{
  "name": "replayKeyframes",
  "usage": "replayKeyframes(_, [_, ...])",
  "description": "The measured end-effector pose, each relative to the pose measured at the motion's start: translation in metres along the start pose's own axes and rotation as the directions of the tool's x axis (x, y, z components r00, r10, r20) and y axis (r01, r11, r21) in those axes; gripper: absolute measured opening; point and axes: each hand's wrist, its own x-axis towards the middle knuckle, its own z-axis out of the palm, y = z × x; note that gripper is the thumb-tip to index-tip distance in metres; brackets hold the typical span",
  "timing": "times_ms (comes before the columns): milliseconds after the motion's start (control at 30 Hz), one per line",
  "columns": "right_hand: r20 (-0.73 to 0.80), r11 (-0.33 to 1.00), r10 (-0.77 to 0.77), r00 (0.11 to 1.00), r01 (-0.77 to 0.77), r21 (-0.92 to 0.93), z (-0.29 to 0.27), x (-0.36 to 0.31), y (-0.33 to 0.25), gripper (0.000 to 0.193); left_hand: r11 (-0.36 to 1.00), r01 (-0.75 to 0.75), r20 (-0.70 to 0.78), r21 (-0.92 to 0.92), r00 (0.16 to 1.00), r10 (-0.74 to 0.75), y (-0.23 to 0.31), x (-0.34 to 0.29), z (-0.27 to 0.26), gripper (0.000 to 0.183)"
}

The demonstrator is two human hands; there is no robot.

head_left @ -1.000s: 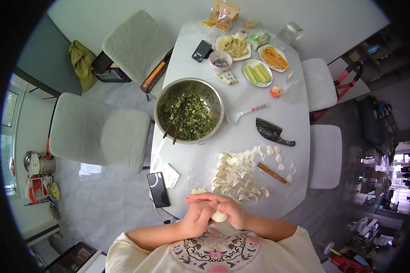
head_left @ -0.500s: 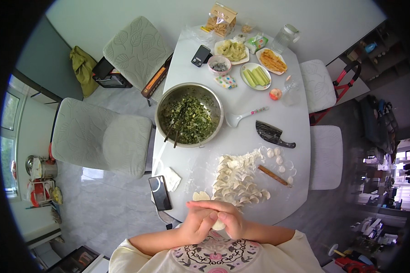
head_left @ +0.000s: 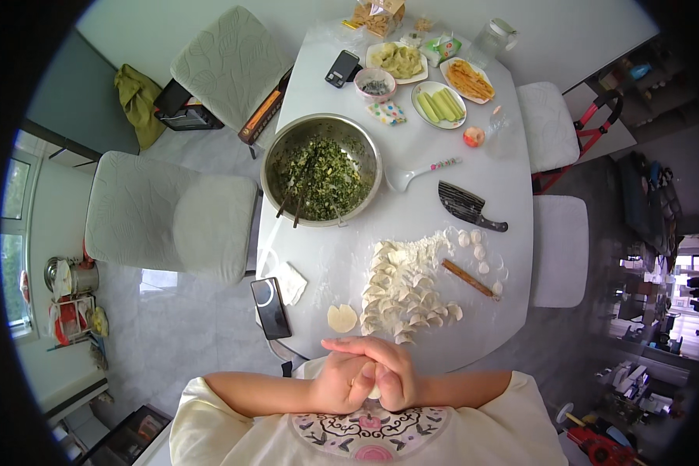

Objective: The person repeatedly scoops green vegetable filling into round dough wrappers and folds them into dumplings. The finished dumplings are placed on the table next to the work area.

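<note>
Close to my body, my left hand (head_left: 340,384) and my right hand (head_left: 394,374) are pressed together with fingers interlaced. Both thumbs squeeze a pale dumpling (head_left: 375,391) between them; only a small bit of its dough shows. Just beyond my hands, flat dough wrappers (head_left: 342,318) lie overlapping on the white table. To their right, rows of folded dumplings (head_left: 400,291) rest on scattered flour. A steel bowl (head_left: 371,194) of chopped green filling stands farther off, with dark chopsticks (head_left: 281,203) leaning in it.
A wooden rolling pin (head_left: 471,278) and small dough balls (head_left: 478,241) lie right of the dumplings. Beyond are a black cleaver (head_left: 470,206) and a white ladle (head_left: 400,179). A phone (head_left: 270,308) sits at the table's left edge. Plates of food (head_left: 439,106) occupy the far end.
My hands have drawn slightly closer to my body and clasp more tightly, covering more of the dumpling. The wrappers now show more fully. My view has tilted a little.
</note>
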Motion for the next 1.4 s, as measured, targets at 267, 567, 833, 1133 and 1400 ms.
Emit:
replayKeyframes(267, [0.139,0.942,0.252,0.958,-0.276,0.193,-0.024,0.014,0.012,0.061,0.939,0.332,0.176,-0.09,0.933,-0.313,-0.019,0.012,-0.011,0.041])
replayKeyframes(567, [-0.187,0.989,0.08,0.979,-0.101,-0.104,-0.053,0.014,0.014,0.041,0.729,0.537,0.37,-0.425,0.838,-0.401,-0.02,0.028,-0.037,0.066])
replayKeyframes(833, [-0.101,0.688,-0.326,0.94,0.163,-0.707,-0.037,0.014,-0.018,0.02,0.824,0.512,0.221,-0.241,0.856,-0.467,-0.004,0.009,-0.033,0.037])
replayKeyframes(1133, [-0.11,0.743,-0.385,0.916,0.237,-0.627,-0.025,-0.02,-0.018,0.013,0.86,0.506,0.145,-0.064,0.858,-0.493,0.021,-0.014,-0.012,0.062])
replayKeyframes(1400, [-0.153,0.797,-0.311,0.938,0.17,-0.579,-0.044,-0.069,-0.042,0.026,0.929,0.366,0.103,0.056,0.923,-0.37,0.036,-0.023,0.033,0.062])
